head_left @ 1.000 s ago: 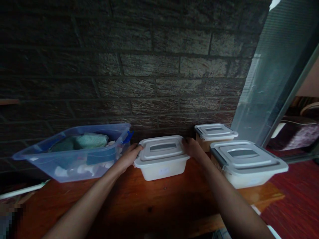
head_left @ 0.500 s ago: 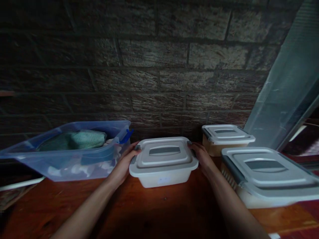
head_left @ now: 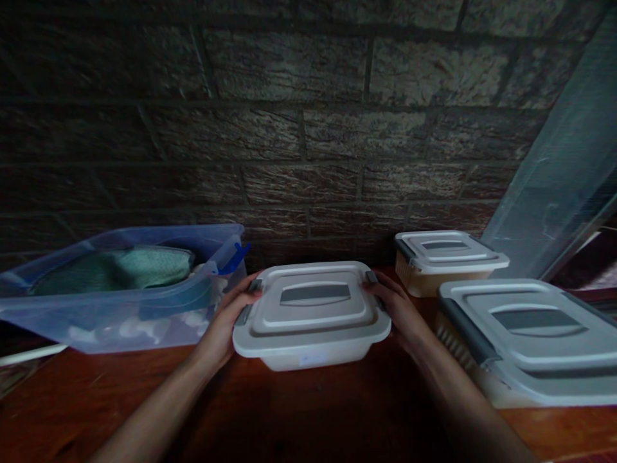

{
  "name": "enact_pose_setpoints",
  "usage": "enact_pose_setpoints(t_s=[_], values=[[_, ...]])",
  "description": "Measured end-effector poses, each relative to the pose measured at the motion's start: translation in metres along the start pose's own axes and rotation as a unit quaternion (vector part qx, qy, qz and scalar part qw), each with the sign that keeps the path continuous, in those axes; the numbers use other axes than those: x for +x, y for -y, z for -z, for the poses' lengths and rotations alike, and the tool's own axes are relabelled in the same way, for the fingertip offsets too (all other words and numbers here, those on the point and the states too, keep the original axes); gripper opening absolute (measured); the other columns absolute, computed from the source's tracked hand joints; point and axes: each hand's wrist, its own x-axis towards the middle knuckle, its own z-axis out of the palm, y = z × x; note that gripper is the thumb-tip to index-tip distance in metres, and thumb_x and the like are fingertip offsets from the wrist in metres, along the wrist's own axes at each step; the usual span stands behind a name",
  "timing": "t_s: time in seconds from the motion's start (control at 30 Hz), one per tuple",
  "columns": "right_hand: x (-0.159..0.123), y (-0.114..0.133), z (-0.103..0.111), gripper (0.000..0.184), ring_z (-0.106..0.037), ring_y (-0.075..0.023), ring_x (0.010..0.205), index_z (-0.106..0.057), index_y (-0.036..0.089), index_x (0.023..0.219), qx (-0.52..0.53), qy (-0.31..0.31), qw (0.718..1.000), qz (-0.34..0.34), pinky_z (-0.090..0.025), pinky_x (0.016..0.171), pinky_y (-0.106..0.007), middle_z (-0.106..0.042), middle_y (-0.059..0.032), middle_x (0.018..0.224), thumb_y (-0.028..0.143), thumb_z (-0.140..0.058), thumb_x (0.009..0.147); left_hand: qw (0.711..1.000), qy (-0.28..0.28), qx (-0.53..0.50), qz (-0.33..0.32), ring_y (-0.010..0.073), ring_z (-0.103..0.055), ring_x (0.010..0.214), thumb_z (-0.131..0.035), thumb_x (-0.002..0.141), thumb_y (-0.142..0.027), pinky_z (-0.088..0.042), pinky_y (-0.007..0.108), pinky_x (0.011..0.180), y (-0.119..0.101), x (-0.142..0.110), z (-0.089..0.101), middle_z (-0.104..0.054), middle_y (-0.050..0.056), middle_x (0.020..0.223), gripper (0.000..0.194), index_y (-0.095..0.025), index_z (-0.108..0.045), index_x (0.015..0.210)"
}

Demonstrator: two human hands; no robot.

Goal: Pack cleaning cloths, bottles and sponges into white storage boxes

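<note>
A white lidded storage box with a grey panel on its lid sits in the middle of the head view, over the wooden tabletop. My left hand grips its left end, thumb on the lid edge by the grey latch. At the opposite end, my right hand is closed around the right side, its thumb by the other latch. The fingers beneath the rim are mostly hidden. The lid lies on the box. Whether the box's base touches the table, I cannot tell.
On the left stands an open clear-blue plastic bin holding a green item and white pieces. Two more lidded boxes are on the right, a smaller one behind a larger one. A brick wall rises behind the wooden table.
The white box looks slightly larger and nearer to me, with both hands still at its ends. My view has shifted a little, so the bin and other boxes sit farther out to the sides.
</note>
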Motion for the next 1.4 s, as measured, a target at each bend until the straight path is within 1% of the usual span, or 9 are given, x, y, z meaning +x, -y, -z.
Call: enact_pose_setpoints(t_s=[0.17, 0.3, 0.57, 0.73, 0.83, 0.97, 1.07, 1.23, 1.4], values=[[-0.004, 0.003, -0.001, 0.026, -0.054, -0.0143, 0.055, -0.069, 0.023, 0.1, -0.001, -0.004, 1.0, -0.003, -0.037, 0.044, -0.024, -0.068, 0.0003, 0.076, 0.035, -0.071, 0.077, 1.0, 0.0, 0.002, 0.016, 0.0217, -0.067, 0.086, -0.072, 0.072, -0.032, -0.047, 0.025, 0.068, -0.001, -0.001, 0.002, -0.077, 0.002, 0.1, 0.048, -0.02, -0.074, 0.118], [-0.008, 0.004, -0.001, 0.023, -0.055, -0.0122, 0.053, -0.069, 0.022, 0.101, 0.008, 0.015, 1.0, -0.003, -0.038, 0.043, -0.022, -0.068, 0.0017, 0.073, 0.034, -0.071, 0.081, 0.999, 0.047, 0.012, 0.019, 0.0188, -0.063, 0.072, -0.072, 0.075, -0.035, -0.043, 0.024, 0.062, -0.004, -0.004, 0.004, -0.074, 0.001, 0.084, 0.041, -0.016, -0.074, 0.112], [-0.009, 0.002, 0.001, 0.032, -0.06, -0.013, 0.055, -0.072, 0.023, 0.108, 0.021, 0.0, 0.999, -0.024, -0.045, 0.043, -0.021, -0.072, -0.0002, 0.079, 0.031, -0.075, 0.077, 0.996, 0.089, -0.01, 0.023, 0.0157, -0.06, 0.068, -0.071, 0.078, -0.035, -0.041, 0.022, 0.057, -0.009, -0.006, 0.006, -0.073, 0.002, 0.083, 0.037, -0.015, -0.072, 0.109], [-0.009, 0.001, 0.002, 0.038, -0.058, -0.0158, 0.048, -0.072, 0.024, 0.111, 0.013, -0.012, 0.999, -0.042, -0.043, 0.038, -0.022, -0.06, 0.0036, 0.058, 0.033, -0.078, 0.074, 0.997, 0.071, 0.007, 0.03, 0.0173, -0.063, 0.062, -0.07, 0.078, -0.035, -0.043, 0.023, 0.05, -0.009, -0.009, 0.009, -0.07, 0.002, 0.074, 0.037, -0.016, -0.071, 0.11], [-0.008, 0.0, 0.003, 0.038, -0.06, -0.017, 0.049, -0.072, 0.024, 0.11, 0.015, -0.01, 0.999, -0.043, -0.046, 0.04, -0.023, -0.058, 0.0043, 0.055, 0.033, -0.078, 0.073, 0.996, 0.059, 0.03, 0.052, 0.015, -0.056, 0.043, -0.071, 0.078, -0.037, -0.036, 0.022, 0.038, -0.01, -0.013, 0.013, -0.064, -0.002, 0.06, 0.04, -0.018, -0.07, 0.113], [-0.009, 0.001, 0.004, 0.04, -0.061, -0.0173, 0.051, -0.071, 0.026, 0.113, 0.017, -0.003, 0.999, -0.034, -0.049, 0.043, -0.023, -0.058, 0.0049, 0.055, 0.031, -0.077, 0.074, 0.993, 0.093, 0.046, 0.064, 0.0102, -0.042, 0.029, -0.069, 0.082, -0.041, -0.025, 0.02, 0.028, -0.014, -0.016, 0.014, -0.061, -0.003, 0.055, 0.04, -0.019, -0.068, 0.115], [-0.012, 0.002, 0.004, 0.034, -0.06, -0.0165, 0.049, -0.072, 0.025, 0.108, 0.002, -0.009, 0.999, -0.037, -0.047, 0.041, -0.022, -0.059, 0.0043, 0.056, 0.033, -0.077, 0.076, 0.992, 0.096, 0.054, 0.068, 0.0093, -0.039, 0.026, -0.067, 0.084, -0.042, -0.02, 0.019, 0.026, -0.016, -0.017, 0.013, -0.059, -0.005, 0.054, 0.041, -0.02, -0.067, 0.117], [-0.014, 0.004, 0.003, 0.031, -0.057, -0.0148, 0.044, -0.07, 0.025, 0.109, 0.005, -0.003, 0.999, -0.032, -0.047, 0.04, -0.022, -0.057, 0.0052, 0.055, 0.03, -0.074, 0.079, 0.992, 0.091, 0.054, 0.07, 0.011, -0.043, 0.028, -0.066, 0.083, -0.043, -0.024, 0.019, 0.026, -0.016, -0.017, 0.011, -0.058, -0.006, 0.053, 0.041, -0.021, -0.065, 0.118], [-0.014, 0.002, 0.006, 0.025, -0.049, -0.0126, 0.034, -0.067, 0.024, 0.106, 0.003, 0.018, 0.999, -0.042, -0.038, 0.03, -0.022, -0.062, 0.0049, 0.058, 0.034, -0.071, 0.083, 0.994, 0.057, 0.043, 0.082, 0.0114, -0.045, 0.029, -0.068, 0.082, -0.041, -0.026, 0.019, 0.027, -0.013, -0.019, 0.013, -0.06, -0.005, 0.054, 0.043, -0.02, -0.064, 0.119]])
